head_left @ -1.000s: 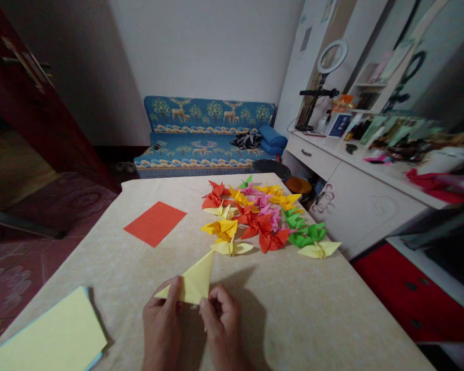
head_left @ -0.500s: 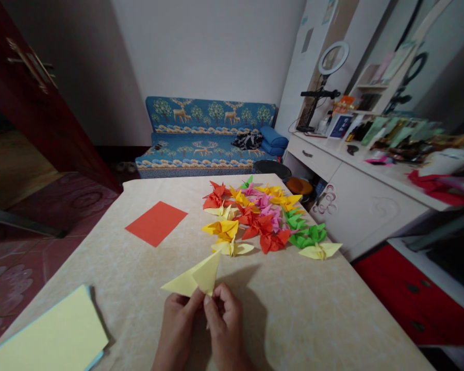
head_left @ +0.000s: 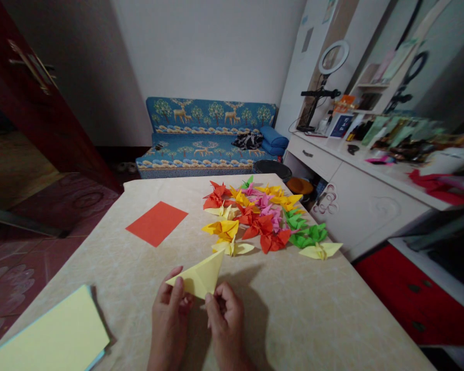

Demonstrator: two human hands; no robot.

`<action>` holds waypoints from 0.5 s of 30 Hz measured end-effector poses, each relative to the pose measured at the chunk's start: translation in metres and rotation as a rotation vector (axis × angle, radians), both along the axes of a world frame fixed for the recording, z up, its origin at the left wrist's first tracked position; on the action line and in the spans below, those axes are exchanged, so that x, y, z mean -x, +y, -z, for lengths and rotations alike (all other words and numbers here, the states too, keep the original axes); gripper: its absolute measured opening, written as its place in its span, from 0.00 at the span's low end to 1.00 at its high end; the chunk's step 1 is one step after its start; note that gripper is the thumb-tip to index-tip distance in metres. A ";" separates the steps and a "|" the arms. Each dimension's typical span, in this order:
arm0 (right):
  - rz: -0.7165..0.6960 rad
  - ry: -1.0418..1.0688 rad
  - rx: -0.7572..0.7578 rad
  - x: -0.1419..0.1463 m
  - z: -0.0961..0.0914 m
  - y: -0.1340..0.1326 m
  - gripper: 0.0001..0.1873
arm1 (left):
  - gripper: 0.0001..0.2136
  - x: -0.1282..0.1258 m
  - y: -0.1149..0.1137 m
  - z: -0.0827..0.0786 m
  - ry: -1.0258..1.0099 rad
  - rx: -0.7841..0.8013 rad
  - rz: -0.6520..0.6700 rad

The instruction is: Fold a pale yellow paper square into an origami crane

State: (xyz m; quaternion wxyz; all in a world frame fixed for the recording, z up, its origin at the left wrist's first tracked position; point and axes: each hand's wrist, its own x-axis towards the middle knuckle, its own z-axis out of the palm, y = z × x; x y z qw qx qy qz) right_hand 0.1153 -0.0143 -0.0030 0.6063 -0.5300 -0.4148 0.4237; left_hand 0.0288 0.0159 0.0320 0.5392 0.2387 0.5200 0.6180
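Observation:
A folded pale yellow paper triangle [head_left: 200,275] is held just above the beige table [head_left: 317,309], its tip pointing up and right. My left hand [head_left: 169,317] pinches its left lower edge with thumb and fingers. My right hand [head_left: 224,319] pinches its lower right corner, fingers curled. Beyond it lies a heap of several folded paper figures [head_left: 263,219] in red, yellow, pink and green.
A flat red sheet [head_left: 156,222] lies at the table's left middle. A stack of yellow paper [head_left: 48,337] sits at the near left corner. A white dresser [head_left: 355,185] with a ring light [head_left: 333,56] stands right. A blue sofa [head_left: 209,136] is behind.
The yellow piece has been turned and lowered slightly; its left flap is folded in more. My left fingers have shifted onto its left edge. The right hand has barely moved.

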 end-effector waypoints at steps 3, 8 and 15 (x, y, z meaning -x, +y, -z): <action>0.012 -0.024 -0.009 -0.002 -0.003 0.000 0.10 | 0.18 -0.005 -0.005 0.001 0.140 0.031 0.317; -0.005 -0.029 0.013 -0.002 -0.001 -0.001 0.10 | 0.19 -0.003 -0.006 -0.003 0.234 0.125 0.185; -0.030 0.001 -0.005 0.000 0.001 0.000 0.12 | 0.16 0.010 0.005 -0.004 -0.020 0.037 -0.144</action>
